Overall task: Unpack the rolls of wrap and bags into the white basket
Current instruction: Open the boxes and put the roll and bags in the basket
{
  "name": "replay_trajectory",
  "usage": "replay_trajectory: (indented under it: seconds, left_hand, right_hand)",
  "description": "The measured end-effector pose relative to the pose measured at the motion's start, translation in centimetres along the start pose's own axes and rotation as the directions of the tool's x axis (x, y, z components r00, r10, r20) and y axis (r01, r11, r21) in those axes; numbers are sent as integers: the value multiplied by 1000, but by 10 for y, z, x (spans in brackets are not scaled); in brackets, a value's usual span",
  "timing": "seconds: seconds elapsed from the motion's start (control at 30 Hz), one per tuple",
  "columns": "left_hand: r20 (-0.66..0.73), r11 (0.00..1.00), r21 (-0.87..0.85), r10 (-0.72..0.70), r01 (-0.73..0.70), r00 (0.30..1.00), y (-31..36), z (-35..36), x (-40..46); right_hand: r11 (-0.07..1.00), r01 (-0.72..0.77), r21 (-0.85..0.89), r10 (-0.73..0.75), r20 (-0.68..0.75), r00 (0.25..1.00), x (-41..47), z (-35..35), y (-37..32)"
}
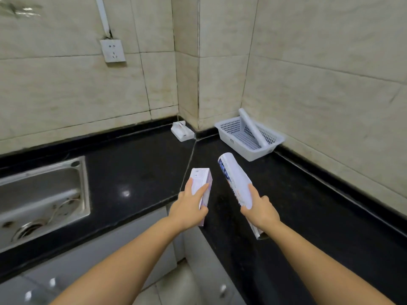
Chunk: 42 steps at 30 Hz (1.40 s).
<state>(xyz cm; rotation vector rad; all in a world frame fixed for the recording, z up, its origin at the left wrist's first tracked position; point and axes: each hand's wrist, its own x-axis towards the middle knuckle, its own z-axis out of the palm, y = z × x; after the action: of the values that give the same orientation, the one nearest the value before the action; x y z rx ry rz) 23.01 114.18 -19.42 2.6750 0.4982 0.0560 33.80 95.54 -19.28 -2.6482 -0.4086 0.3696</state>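
Note:
My left hand [189, 205] grips a long white and lilac carton [201, 186] over the black counter's inner corner. My right hand [258, 209] holds a printed roll of wrap [234, 178], tilted with its far end pointing toward the white basket [229, 137]. The basket stands on the counter against the right wall. One plain white roll [253, 127] leans in it, its upper end sticking out over the back rim. The held roll's tip is a short way in front of the basket, not touching it.
A small white box [182, 130] lies in the far corner of the counter [136, 168]. A steel sink [41, 194] is set in at the left. A wall socket [112, 50] hangs on the tiles above. Cabinet fronts and floor show below.

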Motion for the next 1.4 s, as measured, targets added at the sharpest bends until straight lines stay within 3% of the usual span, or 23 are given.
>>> replay_trajectory:
  seconds: [0.3, 0.57, 0.7, 0.8, 0.93, 1.1, 1.17, 1.3, 1.4]
  left_hand:
    - [140, 999, 35, 4, -9, 990, -50, -4, 150]
    - [324, 949, 109, 247, -296, 913, -74, 16, 249]
    - [412, 908, 230, 235, -350, 880, -86, 28, 259]
    - [410, 889, 254, 257, -380, 875, -92, 32, 261]
    - [369, 921, 148, 288, -361, 884, -95, 33, 266]
    - [375, 999, 37, 19, -36, 927, -80, 27, 298]
    - [374, 1000, -23, 3, 6, 927, -73, 18, 308]
    - [224, 964, -208, 210, -164, 952, -66, -10, 303]
    - [80, 883, -351, 361, -312, 929, -58, -33, 292]
  right_hand:
    - [997, -62, -41, 64, 58, 996, 133, 27, -46]
    - [973, -222, -70, 220, -36, 975, 195, 63, -59]
    - [949, -287, -127, 283, -49, 958, 200, 76, -54]
    - [947, -307, -100, 302, -61, 951, 200, 80, -53]
    - [944, -321, -74, 319, -33, 947, 202, 78, -51]
    - [940, -340, -3, 340, 36, 940, 199, 71, -52]
    - [933, -357, 51, 353, 73, 933, 200, 66, -50]
    - [915, -402, 18, 389, 212, 896, 207, 46, -45]
    - [895, -440, 79, 408, 254, 877, 210, 24, -46]
